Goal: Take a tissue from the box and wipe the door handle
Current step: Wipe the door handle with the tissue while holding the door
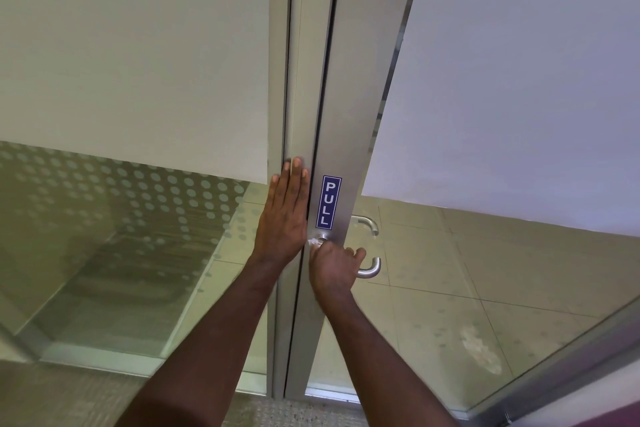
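Note:
A silver lever door handle [371,270] sticks out from the grey metal stile of a glass door [343,114]. My right hand [333,269] is closed around the handle near its round base, with a small white tissue [314,242] showing at its knuckles. My left hand [285,210] lies flat with straight fingers against the door frame just left of the gap. The tissue box is out of view.
A blue PULL sign [328,202] is stuck on the stile above the handle. A second handle [367,224] shows behind the glass. Frosted glass panels [138,62] flank the door, and tiled floor [485,288] lies beyond it.

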`<action>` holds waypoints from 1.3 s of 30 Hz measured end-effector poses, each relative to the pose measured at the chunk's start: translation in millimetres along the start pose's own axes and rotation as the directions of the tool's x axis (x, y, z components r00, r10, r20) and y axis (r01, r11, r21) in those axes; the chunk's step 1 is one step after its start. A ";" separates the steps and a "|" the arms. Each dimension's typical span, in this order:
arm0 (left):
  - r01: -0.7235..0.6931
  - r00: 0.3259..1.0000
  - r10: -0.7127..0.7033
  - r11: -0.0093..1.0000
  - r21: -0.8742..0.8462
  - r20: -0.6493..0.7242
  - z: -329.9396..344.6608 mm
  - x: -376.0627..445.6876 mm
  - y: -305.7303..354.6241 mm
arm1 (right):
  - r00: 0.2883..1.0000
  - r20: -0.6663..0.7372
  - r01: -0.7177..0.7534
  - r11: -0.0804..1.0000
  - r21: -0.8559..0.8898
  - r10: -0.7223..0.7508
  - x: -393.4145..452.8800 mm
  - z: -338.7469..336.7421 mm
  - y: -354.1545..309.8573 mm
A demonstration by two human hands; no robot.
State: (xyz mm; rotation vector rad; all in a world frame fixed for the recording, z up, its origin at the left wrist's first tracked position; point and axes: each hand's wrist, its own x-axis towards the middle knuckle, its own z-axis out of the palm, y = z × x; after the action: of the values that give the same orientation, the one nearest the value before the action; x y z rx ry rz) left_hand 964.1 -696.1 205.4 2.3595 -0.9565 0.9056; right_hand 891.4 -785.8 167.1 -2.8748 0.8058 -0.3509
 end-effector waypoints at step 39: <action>0.029 0.995 -0.024 0.999 0.044 -0.101 11.0 -2.9 -2.7 | 0.972 0.016 0.230 0.942 -0.242 -0.234 -5.7 2.8 7.3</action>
State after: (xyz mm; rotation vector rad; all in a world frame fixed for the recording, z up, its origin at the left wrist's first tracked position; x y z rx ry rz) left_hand 968.9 -699.6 195.3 2.3340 -0.8717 1.0357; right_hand 883.8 -788.8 161.9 -3.2113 0.5443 -0.3161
